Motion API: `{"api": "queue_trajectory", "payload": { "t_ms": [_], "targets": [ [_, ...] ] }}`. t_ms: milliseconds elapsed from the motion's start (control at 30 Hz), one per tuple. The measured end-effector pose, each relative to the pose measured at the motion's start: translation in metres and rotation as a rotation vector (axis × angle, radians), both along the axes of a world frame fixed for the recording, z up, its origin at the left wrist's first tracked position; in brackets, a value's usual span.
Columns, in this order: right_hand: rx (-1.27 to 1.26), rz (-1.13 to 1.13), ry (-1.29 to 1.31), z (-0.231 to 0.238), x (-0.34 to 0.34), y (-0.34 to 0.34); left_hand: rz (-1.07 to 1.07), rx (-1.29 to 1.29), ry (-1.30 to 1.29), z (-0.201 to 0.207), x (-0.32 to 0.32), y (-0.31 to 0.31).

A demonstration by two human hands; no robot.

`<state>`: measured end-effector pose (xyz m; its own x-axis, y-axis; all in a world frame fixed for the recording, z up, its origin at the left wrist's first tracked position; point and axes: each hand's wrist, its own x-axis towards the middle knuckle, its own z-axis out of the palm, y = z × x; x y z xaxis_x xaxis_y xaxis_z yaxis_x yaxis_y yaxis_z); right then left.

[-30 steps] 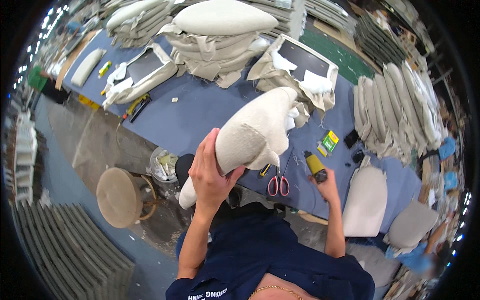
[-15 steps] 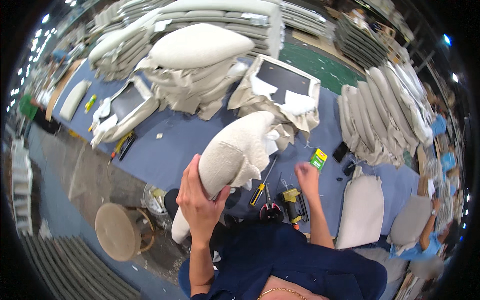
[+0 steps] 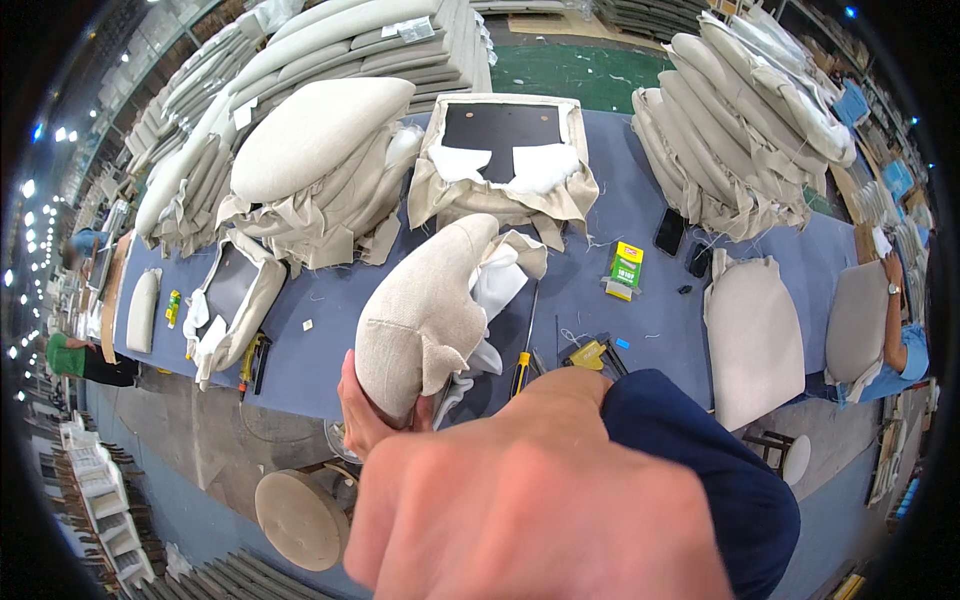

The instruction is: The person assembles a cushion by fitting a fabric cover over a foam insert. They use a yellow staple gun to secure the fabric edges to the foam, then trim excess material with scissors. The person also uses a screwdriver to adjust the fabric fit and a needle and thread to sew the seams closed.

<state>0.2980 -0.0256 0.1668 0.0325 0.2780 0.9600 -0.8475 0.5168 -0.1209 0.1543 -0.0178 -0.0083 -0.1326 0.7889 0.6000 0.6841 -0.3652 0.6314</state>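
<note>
A beige fabric-covered cushion (image 3: pixel 395 345) with loose flaps and white padding at its far end stands tilted before me. My left hand (image 3: pixel 365 420) grips its lower end, thumb and fingers on either side. My right hand (image 3: pixel 540 500) looms large and blurred close to the camera, its fingers curled; whatever they hold, if anything, is hidden. Beyond the right forearm lie a screwdriver (image 3: pixel 521 375) with a yellow handle and a yellow-and-black staple gun (image 3: pixel 588 356), partly covered. A green and yellow box (image 3: pixel 625 268) is on the blue table.
A padded frame (image 3: pixel 505 125) with folded fabric sits at the back. Stacks of beige cushions (image 3: pixel 310 140) rise left and right. A phone (image 3: pixel 670 232) and a flat beige cushion (image 3: pixel 755 340) lie to the right. A round stool (image 3: pixel 300 520) stands at lower left. Other people work at both sides.
My right hand has risen from beside the green and yellow box to close before the camera. The left hand still holds the cushion. The view has shifted.
</note>
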Motion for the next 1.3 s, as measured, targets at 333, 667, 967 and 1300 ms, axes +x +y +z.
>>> {"api": "queue_trajectory", "payload": {
  "t_ms": [333, 667, 967, 1300],
  "targets": [
    [-0.008, 0.042, 0.087, -0.007, -0.018, -0.004, -0.040, -0.138, -0.032, 0.001, -0.012, -0.005],
    [-0.006, 0.057, 0.109, -0.005, -0.023, -0.004, -0.108, -0.117, -0.087, -0.005, -0.017, -0.004],
    [-0.319, -0.607, -0.534, -0.054, 0.031, 0.101, 0.073, -0.025, 0.115, 0.026, -0.006, 0.002],
    [-0.545, -0.972, -0.757, -0.198, 0.041, 0.182, -0.036, 0.007, 0.097, 0.036, -0.021, 0.040]
  ]
}}
